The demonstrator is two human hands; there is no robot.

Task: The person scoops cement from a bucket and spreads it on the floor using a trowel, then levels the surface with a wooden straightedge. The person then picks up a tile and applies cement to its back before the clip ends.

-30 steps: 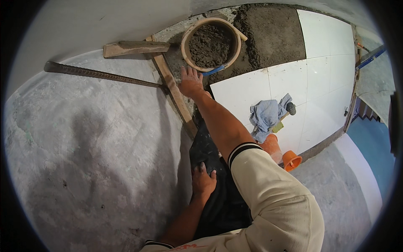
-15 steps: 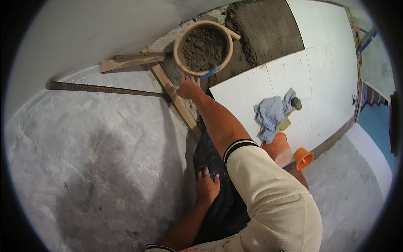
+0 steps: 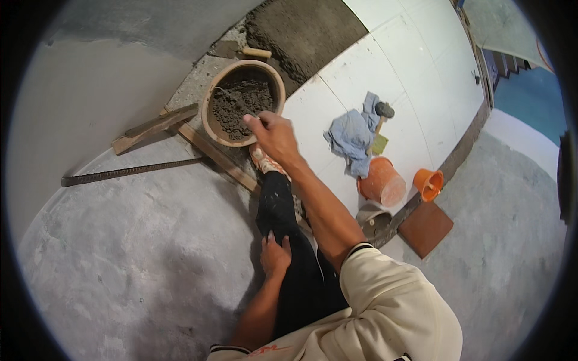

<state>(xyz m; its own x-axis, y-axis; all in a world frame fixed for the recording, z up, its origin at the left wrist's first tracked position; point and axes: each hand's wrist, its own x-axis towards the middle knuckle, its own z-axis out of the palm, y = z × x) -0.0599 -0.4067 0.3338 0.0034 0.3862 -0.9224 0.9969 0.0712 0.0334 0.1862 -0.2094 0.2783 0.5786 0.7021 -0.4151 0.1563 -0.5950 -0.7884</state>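
Note:
A round, tan-rimmed bucket (image 3: 211,129) holds dark, crumbly mortar (image 3: 241,105). My right hand (image 3: 276,139) is closed above the bucket's near right rim, apparently round a blue-handled tool whose handle my fingers now hide. A thin pale edge shows in the mortar; the tool's kind is unclear. Lower down, my left hand (image 3: 276,256) rests on my black trouser leg (image 3: 280,204), thumb apart from the fingers and nothing held. Just beyond the bucket lies a tool with a pale, rounded handle (image 3: 257,53).
White tiles (image 3: 397,72) border a spread mortar bed (image 3: 313,30). On them lie a blue-grey cloth (image 3: 350,135) and an orange bucket (image 3: 385,183). A small orange pail (image 3: 428,183) stands near a brown tile (image 3: 426,228). Wooden battens (image 3: 217,157) and a ribbed bar (image 3: 132,174) lie left.
My right hand has gone from reaching beside the blue handle at the rim to a closed grip over the bucket. My view has shifted; the left hand stays on my leg.

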